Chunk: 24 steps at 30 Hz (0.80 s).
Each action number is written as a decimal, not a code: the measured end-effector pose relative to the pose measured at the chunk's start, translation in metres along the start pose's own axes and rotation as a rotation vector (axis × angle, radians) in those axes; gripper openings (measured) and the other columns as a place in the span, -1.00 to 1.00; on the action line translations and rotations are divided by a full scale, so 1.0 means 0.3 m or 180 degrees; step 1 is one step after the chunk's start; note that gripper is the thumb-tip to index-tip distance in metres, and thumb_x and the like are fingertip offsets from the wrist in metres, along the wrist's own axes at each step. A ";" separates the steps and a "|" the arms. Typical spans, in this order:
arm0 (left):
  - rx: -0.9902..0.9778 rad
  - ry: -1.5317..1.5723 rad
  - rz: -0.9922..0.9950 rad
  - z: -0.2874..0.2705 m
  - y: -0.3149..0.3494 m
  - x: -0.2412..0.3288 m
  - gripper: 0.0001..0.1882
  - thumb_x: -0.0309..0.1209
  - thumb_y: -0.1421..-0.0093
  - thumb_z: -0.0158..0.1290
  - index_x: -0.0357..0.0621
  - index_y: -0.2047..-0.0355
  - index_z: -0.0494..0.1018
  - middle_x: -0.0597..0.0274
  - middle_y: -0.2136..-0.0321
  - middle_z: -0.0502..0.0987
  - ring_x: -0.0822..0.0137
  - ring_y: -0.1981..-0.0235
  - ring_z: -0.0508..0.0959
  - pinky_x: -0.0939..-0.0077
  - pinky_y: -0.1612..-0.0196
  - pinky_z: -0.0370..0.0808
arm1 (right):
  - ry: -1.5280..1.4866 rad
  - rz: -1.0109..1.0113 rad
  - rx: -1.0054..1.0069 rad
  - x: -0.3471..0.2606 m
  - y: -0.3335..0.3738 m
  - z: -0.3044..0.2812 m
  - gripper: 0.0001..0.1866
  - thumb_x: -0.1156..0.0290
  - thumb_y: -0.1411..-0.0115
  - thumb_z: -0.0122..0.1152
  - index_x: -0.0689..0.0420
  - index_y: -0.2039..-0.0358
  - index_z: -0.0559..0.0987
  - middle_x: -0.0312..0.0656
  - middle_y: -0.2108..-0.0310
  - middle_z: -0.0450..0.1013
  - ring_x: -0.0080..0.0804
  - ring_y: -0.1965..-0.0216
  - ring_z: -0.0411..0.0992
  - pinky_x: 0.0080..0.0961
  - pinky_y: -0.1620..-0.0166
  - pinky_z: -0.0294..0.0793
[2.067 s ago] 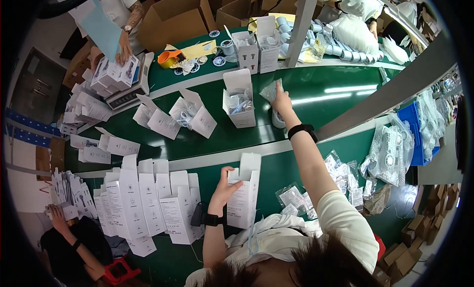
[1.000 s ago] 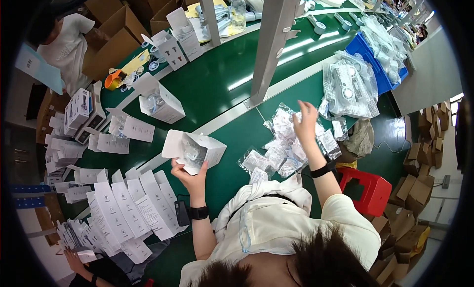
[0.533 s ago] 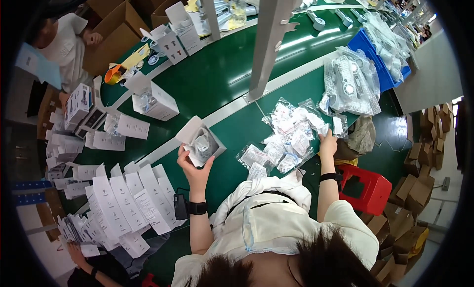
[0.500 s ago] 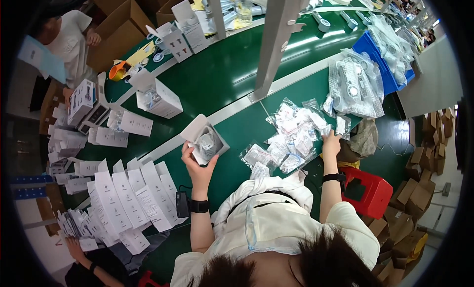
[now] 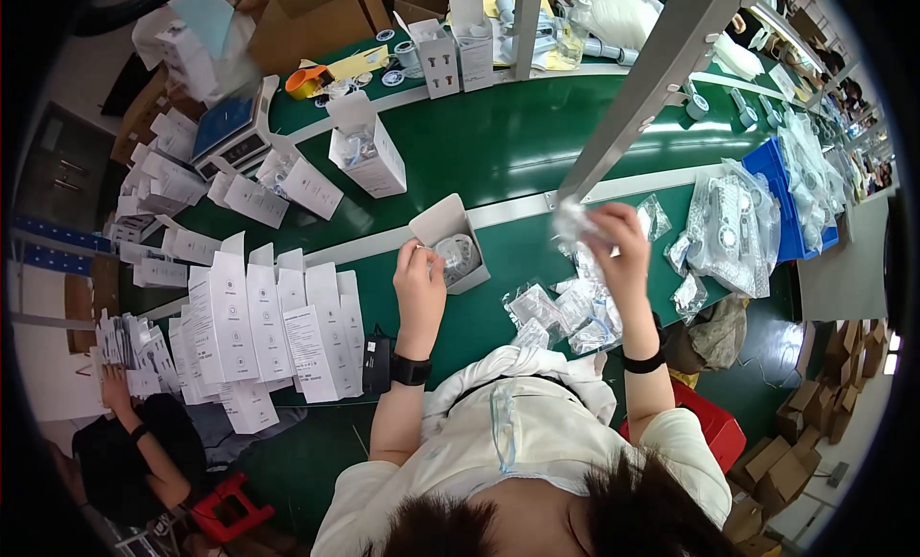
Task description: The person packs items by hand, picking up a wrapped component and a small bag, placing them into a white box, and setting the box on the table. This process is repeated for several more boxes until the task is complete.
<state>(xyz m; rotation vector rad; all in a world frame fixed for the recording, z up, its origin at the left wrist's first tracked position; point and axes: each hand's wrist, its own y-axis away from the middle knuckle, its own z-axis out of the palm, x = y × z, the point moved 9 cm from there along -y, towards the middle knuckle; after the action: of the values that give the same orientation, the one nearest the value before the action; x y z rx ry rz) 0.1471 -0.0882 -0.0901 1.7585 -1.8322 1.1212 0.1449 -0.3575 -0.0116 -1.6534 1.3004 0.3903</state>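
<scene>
My left hand (image 5: 421, 293) grips the left side of an open white box (image 5: 472, 281), which stands on the green table with its lid flap up. Inside the box lies a clear-wrapped item (image 5: 454, 257) with a rounded shape. Above the table, to the right of the box, my right hand (image 5: 621, 255) pinches a small clear plastic bag (image 5: 573, 220), blurred by motion. Below that hand lies a pile of small clear bags (image 5: 575, 313) with white contents, partly covered by the hand and forearm.
Several white boxes (image 5: 268, 317) stand at the left. Across the belt is another open box (image 5: 369, 159). A metal post (image 5: 637, 97) rises beyond my right hand. Bubble-wrapped parts (image 5: 730, 231) and a blue bin (image 5: 788, 197) lie at right. A co-worker's hand (image 5: 115, 389) is at far left.
My right hand has lifted from the right edge of the bag pile and moved left toward the box with a small bag. The view has shifted. A printed box has left the scale at left.
</scene>
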 end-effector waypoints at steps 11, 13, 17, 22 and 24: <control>0.0031 0.0852 -0.0875 -0.027 -0.005 -0.104 -0.92 -0.61 0.09 0.08 -0.36 0.58 0.38 0.09 0.44 0.48 0.28 0.54 0.44 0.56 0.47 0.35 | 0.0654 -0.3010 -0.2433 -0.287 0.115 0.586 -0.87 0.46 0.17 0.07 0.20 0.54 0.47 -0.26 0.45 0.25 -0.45 0.36 0.29 -0.56 0.33 0.41; 0.0181 0.0834 -0.0792 -0.035 -0.003 -0.081 -0.93 -0.62 0.09 0.08 -0.35 0.56 0.41 0.12 0.45 0.48 0.34 0.54 0.44 0.58 0.48 0.34 | 0.0614 -0.2765 -0.2322 -0.287 0.088 0.595 -0.88 0.44 0.17 0.06 0.18 0.56 0.48 -0.27 0.46 0.27 -0.45 0.33 0.29 -0.60 0.29 0.40; 0.0198 0.0966 -0.0804 -0.037 0.009 -0.112 -0.95 -0.64 0.06 0.06 -0.39 0.54 0.42 0.14 0.39 0.47 0.44 0.52 0.42 0.64 0.45 0.34 | 0.0590 -0.2999 -0.2316 -0.261 0.110 0.624 -0.89 0.45 0.21 0.07 0.14 0.58 0.47 -0.30 0.48 0.27 -0.39 0.32 0.29 -0.48 0.24 0.38; 0.0039 0.1156 -0.0862 -0.022 0.001 -0.085 -0.91 -0.66 0.03 0.03 -0.41 0.45 0.41 0.14 0.30 0.46 0.40 0.34 0.46 0.63 0.28 0.38 | 0.1496 -0.2980 -0.3324 -0.221 0.171 0.679 -0.87 0.39 0.19 0.09 0.12 0.55 0.48 -0.31 0.43 0.32 -0.35 0.27 0.26 -0.35 0.14 0.31; 0.0052 0.1458 -0.0801 -0.021 -0.005 -0.075 -0.89 -0.66 0.02 0.02 -0.39 0.42 0.41 0.13 0.27 0.44 0.38 0.29 0.45 0.61 0.23 0.38 | 0.1771 -0.2733 -0.3445 -0.184 0.177 0.684 -0.79 0.36 0.20 0.15 0.10 0.47 0.49 -0.30 0.36 0.34 -0.32 0.21 0.24 -0.25 0.06 0.24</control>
<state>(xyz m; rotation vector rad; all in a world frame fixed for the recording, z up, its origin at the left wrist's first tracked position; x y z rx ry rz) 0.1506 -0.0685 -0.1022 1.5265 -1.2978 1.3035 0.1379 -0.1558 -0.0968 -3.1996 0.5528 0.0682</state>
